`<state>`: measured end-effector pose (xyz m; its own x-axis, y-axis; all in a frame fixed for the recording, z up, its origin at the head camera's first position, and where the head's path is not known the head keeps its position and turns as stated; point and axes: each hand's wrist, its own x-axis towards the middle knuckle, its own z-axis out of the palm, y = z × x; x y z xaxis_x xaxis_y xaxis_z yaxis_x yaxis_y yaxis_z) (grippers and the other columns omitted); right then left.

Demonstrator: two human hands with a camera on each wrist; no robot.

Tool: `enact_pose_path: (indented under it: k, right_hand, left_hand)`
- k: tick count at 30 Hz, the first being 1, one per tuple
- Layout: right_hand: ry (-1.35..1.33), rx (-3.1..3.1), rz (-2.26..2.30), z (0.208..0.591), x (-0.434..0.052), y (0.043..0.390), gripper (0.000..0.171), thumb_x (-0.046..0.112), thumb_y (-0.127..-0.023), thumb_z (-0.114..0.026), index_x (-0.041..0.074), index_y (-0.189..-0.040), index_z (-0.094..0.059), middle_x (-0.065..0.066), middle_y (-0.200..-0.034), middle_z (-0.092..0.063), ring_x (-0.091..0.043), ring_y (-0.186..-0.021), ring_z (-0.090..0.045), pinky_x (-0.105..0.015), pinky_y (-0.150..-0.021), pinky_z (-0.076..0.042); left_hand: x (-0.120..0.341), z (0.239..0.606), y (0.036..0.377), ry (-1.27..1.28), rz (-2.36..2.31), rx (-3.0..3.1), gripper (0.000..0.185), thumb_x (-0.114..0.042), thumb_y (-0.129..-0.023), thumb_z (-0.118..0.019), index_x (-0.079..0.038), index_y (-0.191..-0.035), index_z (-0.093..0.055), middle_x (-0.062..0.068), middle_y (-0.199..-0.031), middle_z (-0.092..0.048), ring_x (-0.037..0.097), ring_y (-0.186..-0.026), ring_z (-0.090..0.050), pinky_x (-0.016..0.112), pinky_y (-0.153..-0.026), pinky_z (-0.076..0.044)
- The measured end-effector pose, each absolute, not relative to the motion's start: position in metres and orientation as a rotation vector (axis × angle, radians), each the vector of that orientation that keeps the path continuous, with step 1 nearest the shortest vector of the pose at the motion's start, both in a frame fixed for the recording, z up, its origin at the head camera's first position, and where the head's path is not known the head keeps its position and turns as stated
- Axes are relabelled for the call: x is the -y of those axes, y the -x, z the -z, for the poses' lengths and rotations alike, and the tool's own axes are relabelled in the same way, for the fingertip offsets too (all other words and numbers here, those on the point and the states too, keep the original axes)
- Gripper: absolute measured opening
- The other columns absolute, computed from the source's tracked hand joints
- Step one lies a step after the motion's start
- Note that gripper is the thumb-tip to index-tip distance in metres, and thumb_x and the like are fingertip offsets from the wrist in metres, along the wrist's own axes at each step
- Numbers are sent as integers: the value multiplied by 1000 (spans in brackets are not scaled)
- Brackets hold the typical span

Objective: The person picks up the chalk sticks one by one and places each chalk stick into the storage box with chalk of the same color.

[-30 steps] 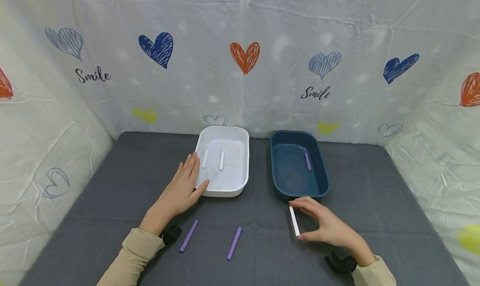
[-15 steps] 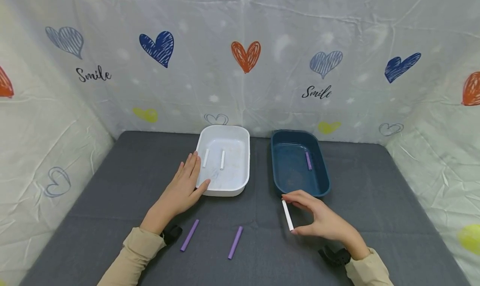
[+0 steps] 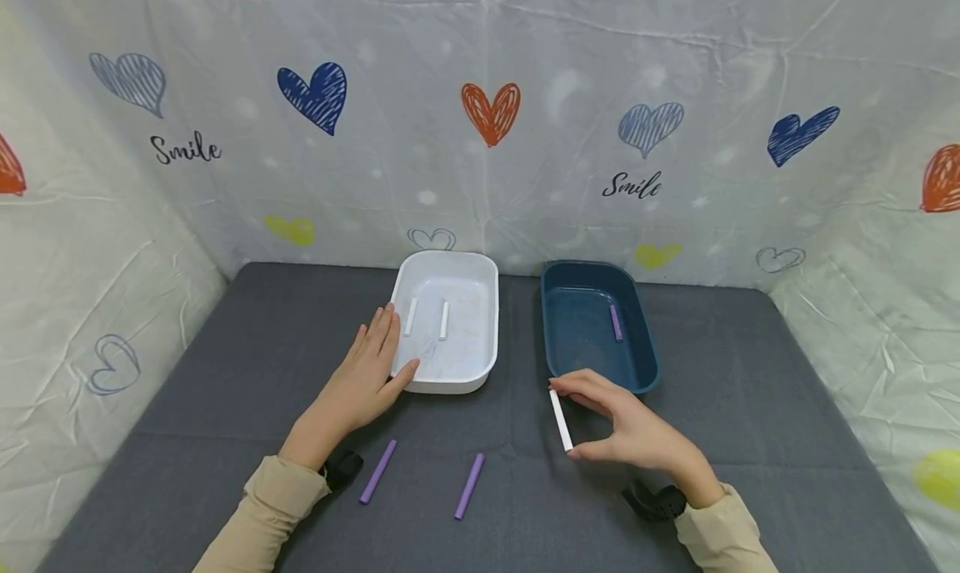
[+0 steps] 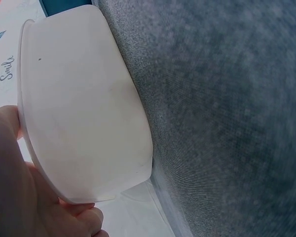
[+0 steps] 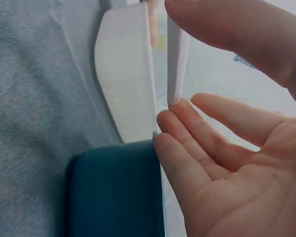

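In the head view my right hand (image 3: 618,419) pinches a white chalk stick (image 3: 561,421) by its two ends, between thumb and fingertips. The stick hangs in front of the dark blue basin (image 3: 555,364); the right wrist view shows the same chalk (image 5: 176,66) near the blue rim. My left hand (image 3: 360,381) rests against the left front corner of the white basin (image 3: 461,373), fingers straight along its side, thumb over the rim. Two white chalk sticks (image 3: 444,320) lie inside it. Inside the blue basin lies a purple chalk stick (image 3: 616,323).
Two more purple chalk sticks, one left (image 3: 378,472) and one right (image 3: 469,487), lie on the grey cloth (image 3: 555,531) nearer the front. A printed curtain (image 3: 405,181) hangs behind the table. Bare cloth separates the two basins.
My right hand has moved left and slightly away from me with the white chalk stick, from below the blue basin toward its left front corner. The left hand keeps its place.
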<state>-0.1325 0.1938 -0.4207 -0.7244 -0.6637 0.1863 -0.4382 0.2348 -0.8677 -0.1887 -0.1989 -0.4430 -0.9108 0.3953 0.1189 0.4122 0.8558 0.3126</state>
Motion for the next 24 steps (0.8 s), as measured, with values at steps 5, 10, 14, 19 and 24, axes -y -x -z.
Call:
enact_pose_path:
  k: [5,10,14,19,24]
  right_hand:
    - [1067,-2284,1497,417,-187,139,74,12,-82,-83,11,-146,-47,-13,-142,-48,-27,-132,-46,-33,-112,-35]
    - [1058,-2285,1493,415,-181,145,75,13,-81,-84,12,-147,-47,-10,-143,-47,-26,-133,-46,-32,-113,-35]
    - [1050,-2283,1499,413,-177,151,76,11,-81,-84,12,-147,-46,-11,-144,-46,-25,-134,-45,-32,-113,-34]
    - [1074,-2284,1515,408,-172,156,76,5,-80,-83,7,-146,-45,-16,-143,-45,-29,-133,-45,-36,-113,-34]
    - [1077,-2276,1528,406,-167,164,75,4,-80,-82,5,-146,-46,-15,-143,-46,-30,-134,-44,-37,-114,-33]
  left_hand:
    - [199,444,189,646,515,2978,80,-44,-105,-41,10,-154,-8,22,-164,1,37,-151,1,55,-120,-6]
    - [199,444,189,648,521,2980,80,-44,-105,-41,10,-154,-8,22,-164,2,36,-151,2,55,-120,-6]
    - [199,443,189,648,522,2977,80,-44,-105,-42,10,-154,-8,22,-164,1,36,-151,2,55,-120,-6]
    - [199,444,189,650,523,2970,80,-44,-105,-42,10,-154,-8,22,-164,1,36,-151,2,55,-120,-7]
    - [199,444,190,648,521,2966,80,-44,-105,-42,10,-154,-9,22,-164,0,36,-151,1,55,-120,-7]
